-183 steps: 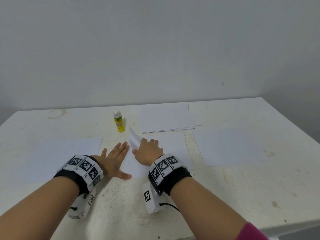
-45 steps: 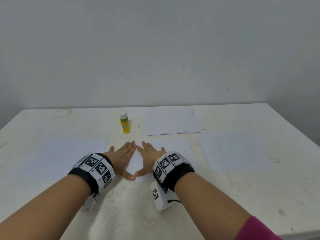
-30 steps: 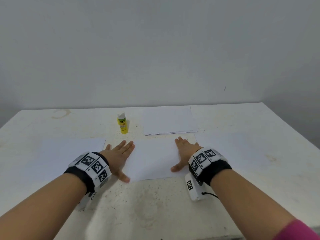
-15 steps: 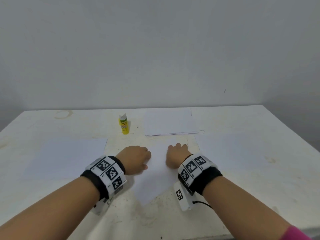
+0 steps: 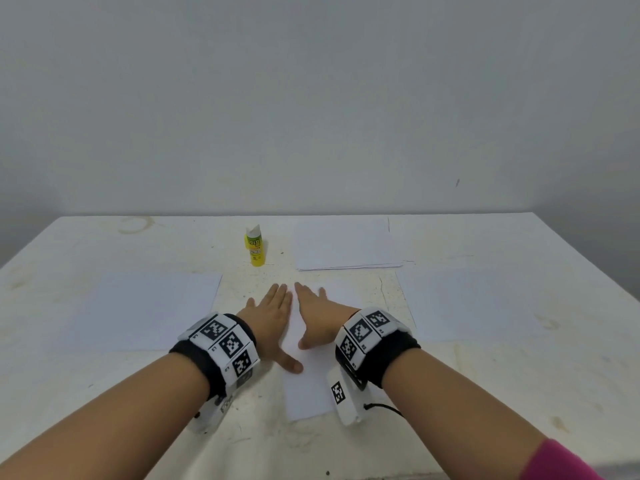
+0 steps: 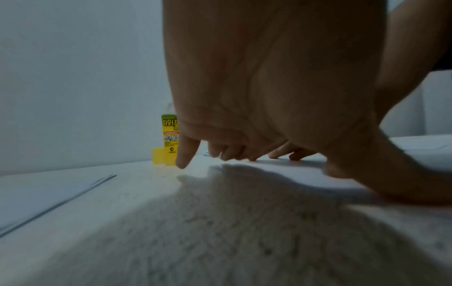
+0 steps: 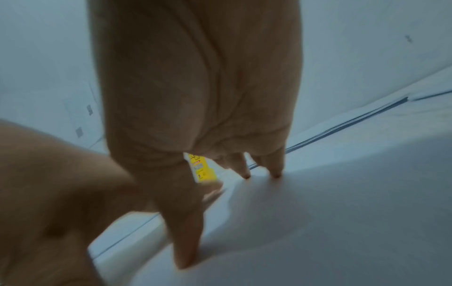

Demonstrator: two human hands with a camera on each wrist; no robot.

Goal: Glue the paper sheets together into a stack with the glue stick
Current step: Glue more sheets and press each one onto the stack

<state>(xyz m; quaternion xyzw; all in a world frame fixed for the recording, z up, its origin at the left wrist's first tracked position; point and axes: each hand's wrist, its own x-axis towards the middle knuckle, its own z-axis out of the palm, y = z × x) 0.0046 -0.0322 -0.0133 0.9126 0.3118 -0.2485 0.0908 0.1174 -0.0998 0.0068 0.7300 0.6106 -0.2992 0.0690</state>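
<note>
A white paper sheet (image 5: 306, 389) lies at the table's middle, one end reaching toward the near edge. My left hand (image 5: 275, 323) and right hand (image 5: 313, 317) lie side by side on it, palms down, fingers straight. The right wrist view shows the right hand's fingertips (image 7: 275, 174) touching the sheet (image 7: 342, 212). From the left wrist I see the left hand's fingertips (image 6: 182, 164) touching down. The yellow glue stick (image 5: 255, 246) stands upright beyond the hands, untouched, and also shows as glue stick (image 6: 168, 139) and glue stick (image 7: 201, 169). A paper stack (image 5: 346, 245) lies at the back.
A single sheet (image 5: 145, 310) lies left of the hands and another sheet (image 5: 467, 306) lies to the right. The white table (image 5: 104, 393) is stained and cracked. A grey wall rises behind the table's far edge.
Half a second ago both hands were curled on the middle sheet; now their fingers are straight and flat on it. The sheet, landscape one second ago, now points toward me.
</note>
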